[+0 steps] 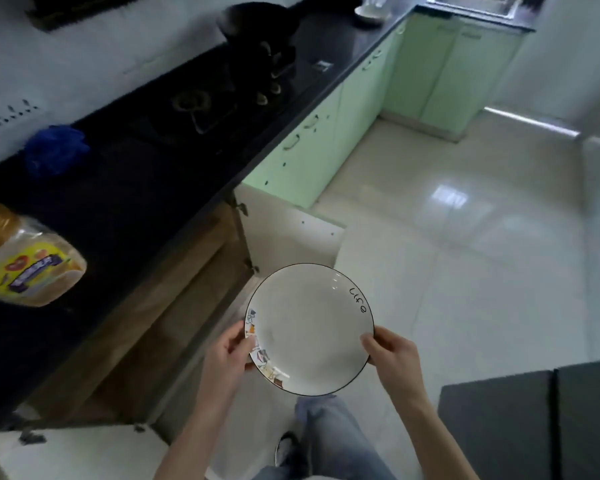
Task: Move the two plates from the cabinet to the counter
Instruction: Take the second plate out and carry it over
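1. Your left hand (231,348): forearm rising from the bottom edge, thumb laid over the near-left rim of the plate (309,329), fingers curled beneath. Closed on the plate.
2. Your right hand (392,351): forearm coming in from the lower right, thumb on the right rim, fingers wrapped under. Closed on the same plate.
3. Plate: white, thin dark line round the rim, held roughly level in the air over the floor (465,237), in front of the open cabinet (174,306) and below the level of the counter (125,188). Only one plate can be made out.
4. Writing on plate: the word "Life" in black script along the far-right rim; small coloured cartoon figures along the left rim, partly under your left thumb.
5. Open cabinet: wooden interior, its white door (291,237) swung outward just beyond the plate.
6. Your leg, in light jeans (329,434), directly beneath the plate.
7. Counter: black top, running along the left.
8. Plastic jar (25,258): amber lid, yellow label with purple band; lettering too blurred to read. Stands on the counter's near-left end.
9. Blue cloth (54,148): bunched, on the counter by the wall.
10. Gas hob (201,102) and black wok (257,26): farther along the counter.
11. Green cabinet fronts (312,140): below the counter, beyond the open door.
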